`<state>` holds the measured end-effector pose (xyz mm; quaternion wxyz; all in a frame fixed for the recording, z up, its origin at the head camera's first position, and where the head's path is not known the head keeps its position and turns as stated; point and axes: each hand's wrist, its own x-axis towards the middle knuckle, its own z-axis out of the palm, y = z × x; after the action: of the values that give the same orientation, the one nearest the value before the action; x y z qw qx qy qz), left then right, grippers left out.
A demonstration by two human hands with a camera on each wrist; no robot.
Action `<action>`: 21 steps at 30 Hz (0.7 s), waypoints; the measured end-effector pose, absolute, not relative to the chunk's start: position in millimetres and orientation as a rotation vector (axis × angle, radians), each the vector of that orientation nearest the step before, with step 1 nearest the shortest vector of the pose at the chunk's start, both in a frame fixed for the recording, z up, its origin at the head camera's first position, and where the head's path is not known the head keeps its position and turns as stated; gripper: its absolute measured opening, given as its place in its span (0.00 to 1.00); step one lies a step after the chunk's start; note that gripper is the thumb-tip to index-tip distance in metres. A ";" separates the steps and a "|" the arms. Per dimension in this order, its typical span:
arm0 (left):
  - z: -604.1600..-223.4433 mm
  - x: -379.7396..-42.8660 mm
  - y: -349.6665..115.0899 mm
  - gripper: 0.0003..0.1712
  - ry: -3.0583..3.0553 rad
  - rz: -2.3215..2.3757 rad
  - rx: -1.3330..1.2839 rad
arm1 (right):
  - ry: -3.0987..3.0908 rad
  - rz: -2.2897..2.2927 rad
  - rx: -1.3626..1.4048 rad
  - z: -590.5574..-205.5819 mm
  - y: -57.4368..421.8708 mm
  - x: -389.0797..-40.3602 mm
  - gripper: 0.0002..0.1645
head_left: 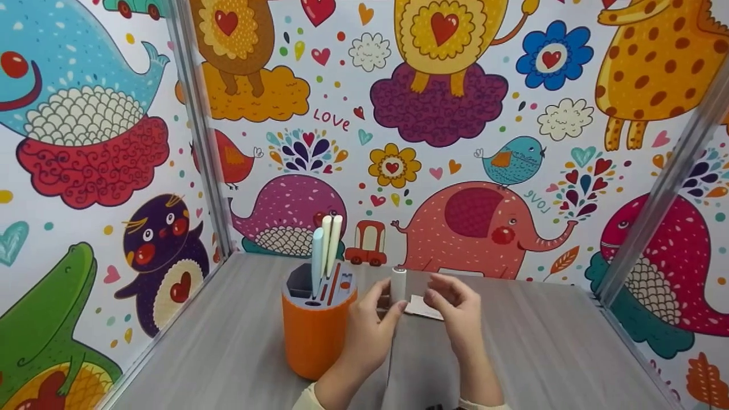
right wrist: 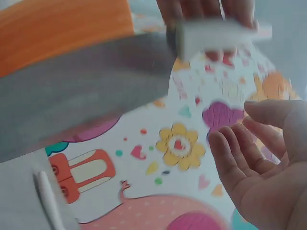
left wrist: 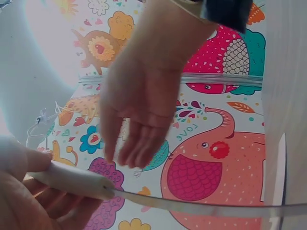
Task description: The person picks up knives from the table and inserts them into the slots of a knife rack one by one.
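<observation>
My left hand (head_left: 373, 324) grips the white handle (head_left: 398, 283) of a kitchen knife, just right of an orange knife block. The handle points up in the head view. In the right wrist view the knife's broad grey blade (right wrist: 96, 91) stretches away from the handle, in front of the orange block. The left wrist view shows that blade (left wrist: 192, 207) almost edge-on. My right hand (head_left: 460, 310) hovers to the right of the knife, apart from it, its fingers loosely bent around nothing. Below and between the hands, a flat white object (head_left: 424, 307) lies on the table; its kind is unclear.
The orange knife block (head_left: 313, 336) stands upright on the grey wooden table (head_left: 239, 341). Its grey slotted top holds several tools with cream handles (head_left: 330, 245) and a pale blue handle (head_left: 317, 256). Cartoon-printed panels (head_left: 353, 171) with metal posts (head_left: 199, 125) enclose the table.
</observation>
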<state>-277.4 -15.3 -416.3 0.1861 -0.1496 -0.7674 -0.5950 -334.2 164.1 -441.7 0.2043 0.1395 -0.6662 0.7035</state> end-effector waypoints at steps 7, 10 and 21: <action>-407.9 -271.7 -23.4 0.24 -2.087 -1.678 -0.414 | -1.739 2.179 0.316 -480.2 134.6 -355.2 0.17; -404.8 -268.6 -30.1 0.25 -2.066 -1.715 -0.413 | -1.817 2.194 0.404 -510.4 120.9 -364.8 0.20; -378.5 -244.0 -57.9 0.26 -1.859 -1.680 -0.332 | -2.136 2.208 0.782 -564.4 92.1 -372.5 0.43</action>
<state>-244.0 -57.9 -378.5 0.3022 -0.1250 -0.7012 -0.6335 -372.5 92.1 -564.4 -0.0144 0.2466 -0.6737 0.6965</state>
